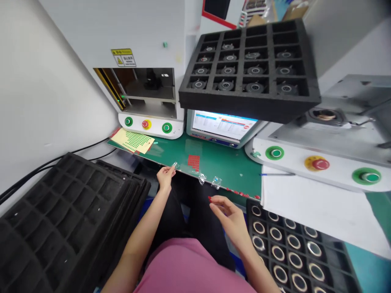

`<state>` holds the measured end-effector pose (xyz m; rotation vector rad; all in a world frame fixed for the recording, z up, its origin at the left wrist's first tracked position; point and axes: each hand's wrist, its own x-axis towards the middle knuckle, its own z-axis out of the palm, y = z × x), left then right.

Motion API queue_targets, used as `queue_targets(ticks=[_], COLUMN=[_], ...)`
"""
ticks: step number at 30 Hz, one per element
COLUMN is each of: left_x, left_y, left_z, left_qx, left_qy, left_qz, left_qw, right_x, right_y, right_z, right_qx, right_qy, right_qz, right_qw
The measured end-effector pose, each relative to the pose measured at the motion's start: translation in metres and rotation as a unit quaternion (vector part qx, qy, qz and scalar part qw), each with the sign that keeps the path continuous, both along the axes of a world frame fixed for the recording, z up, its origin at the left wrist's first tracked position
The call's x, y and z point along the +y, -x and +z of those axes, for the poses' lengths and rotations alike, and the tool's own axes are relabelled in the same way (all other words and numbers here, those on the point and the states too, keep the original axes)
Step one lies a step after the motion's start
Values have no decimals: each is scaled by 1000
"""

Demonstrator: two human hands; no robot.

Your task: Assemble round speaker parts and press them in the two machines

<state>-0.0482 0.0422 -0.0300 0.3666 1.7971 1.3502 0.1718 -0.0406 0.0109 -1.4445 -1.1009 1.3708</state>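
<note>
My left hand (pixel 165 177) is at the table's front edge, fingers pinched on a small clear plastic piece (pixel 175 164). My right hand (pixel 227 209) is over my lap to the right, with a small red sticker (pixel 209 199) between thumb and forefinger. A block of red stickers (pixel 194 162) lies on the green table (pixel 226 162) beyond my hands. Two more crinkled clear plastic pieces, one left (pixel 202 178) and one right (pixel 216 182), are at the edge between my hands. Several loose red stickers (pixel 241 193) line the edge farther right.
Stacked black foam trays (pixel 65 195) stand at left; a tray of rings (pixel 285 234) is at right. Above the screen (pixel 222 126) sits a foam tray (pixel 244 99) of round parts. Machines with buttons flank it. A yellow sticker sheet (pixel 120 136), white paper (pixel 317 207) and pen (pixel 277 174) lie around.
</note>
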Motion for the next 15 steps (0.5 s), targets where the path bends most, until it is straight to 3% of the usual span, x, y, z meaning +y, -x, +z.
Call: queue_targets(ticks=[3,6,10,15], left_x=[8,7,-2,-30], left_y=[-2,-4,-7,-9], left_z=[-20,-25,-14,17], left_qx=[-8,-14,-18,2], left_qy=[16,39,67,97], left_qz=[24,16,-9,14], left_qw=[1000,999,998,995], right_x=[-5,-8,-14,-23], right_y=[-3,-9,-20,-29], right_z=[-5,-12,-19,-21], right_qx=[-11,-26,-48,-91], right_qy=[9,25,50,103], right_qz=[-7,-17,-2,2], right_qw=[1000,999,998,990])
